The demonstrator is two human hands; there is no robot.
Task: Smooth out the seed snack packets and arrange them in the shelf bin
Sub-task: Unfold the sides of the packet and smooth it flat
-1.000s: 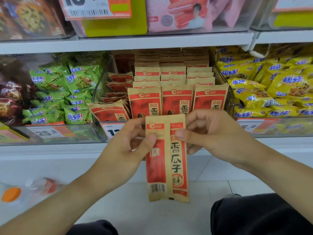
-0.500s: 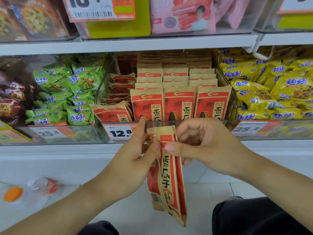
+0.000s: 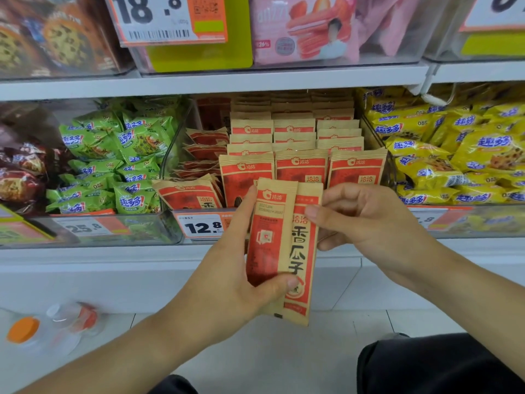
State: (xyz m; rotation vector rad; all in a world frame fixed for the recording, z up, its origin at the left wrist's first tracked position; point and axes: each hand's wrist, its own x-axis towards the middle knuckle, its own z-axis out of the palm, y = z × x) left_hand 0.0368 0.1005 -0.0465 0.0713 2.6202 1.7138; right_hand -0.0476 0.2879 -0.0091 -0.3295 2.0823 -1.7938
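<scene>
A folded red-and-tan seed snack packet (image 3: 279,248) is held upright in front of the shelf, just below the clear shelf bin (image 3: 390,177) that holds rows of matching packets (image 3: 301,163) standing on end. The left hand (image 3: 227,268) grips the packet from its left side, thumb pressed across the lower front and the fingers hidden behind it. The right hand (image 3: 366,223) pinches the packet's upper right edge, thumb on the front face and the other fingers curled behind. The packet is creased lengthwise, its left half overlapping the right half that bears the large black characters. To the left in the same bin, a few packets (image 3: 189,194) lie tilted and out of line. A price tag reading 12.8 (image 3: 203,227) sits on the bin's front. Green snack bags (image 3: 119,160) fill the bin to the left, yellow snack bags (image 3: 454,155) the one to the right.
</scene>
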